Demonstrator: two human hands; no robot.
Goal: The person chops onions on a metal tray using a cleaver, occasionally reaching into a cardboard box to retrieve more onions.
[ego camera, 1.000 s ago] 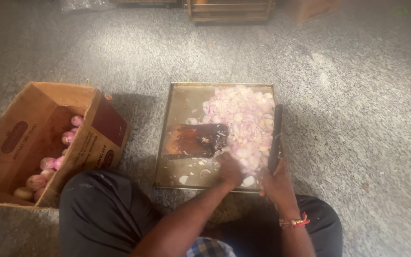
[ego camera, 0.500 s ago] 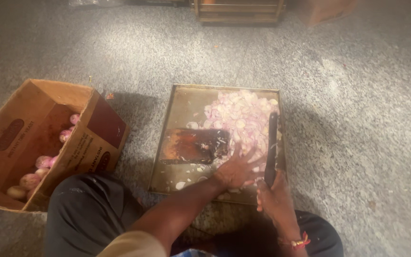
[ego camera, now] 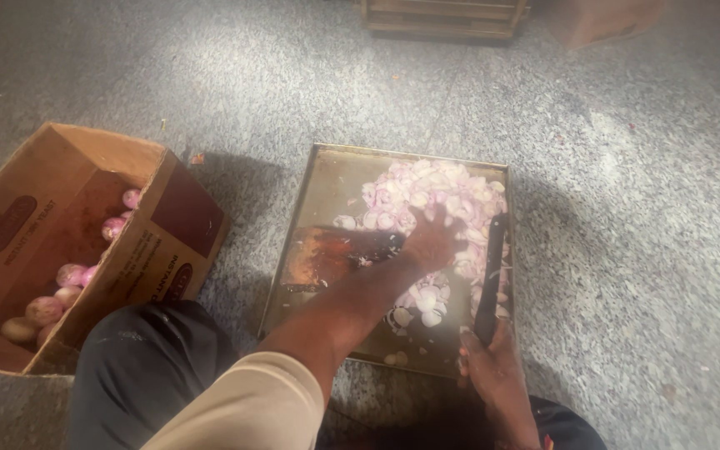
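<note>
- Two hands at the tray [ego camera: 318, 179]: my left hand [ego camera: 431, 242] lies open on the onion slices [ego camera: 435, 200] heaped towards its far right corner.
- My right hand [ego camera: 489, 362] grasps the knife [ego camera: 490, 279] along the right rim.
- Wooden block [ego camera: 335, 254] fills the tray's left; cardboard box [ego camera: 60, 242] flanks my left knee.

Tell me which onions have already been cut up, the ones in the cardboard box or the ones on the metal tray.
The onions on the metal tray: that pile of slices is cut; those in the cardboard box are whole.

a cardboard box [ego camera: 156, 242] of whole onions [ego camera: 64, 287] sits on grey floor [ego camera: 643, 208], wooden crate [ego camera: 443, 17] beyond.
</note>
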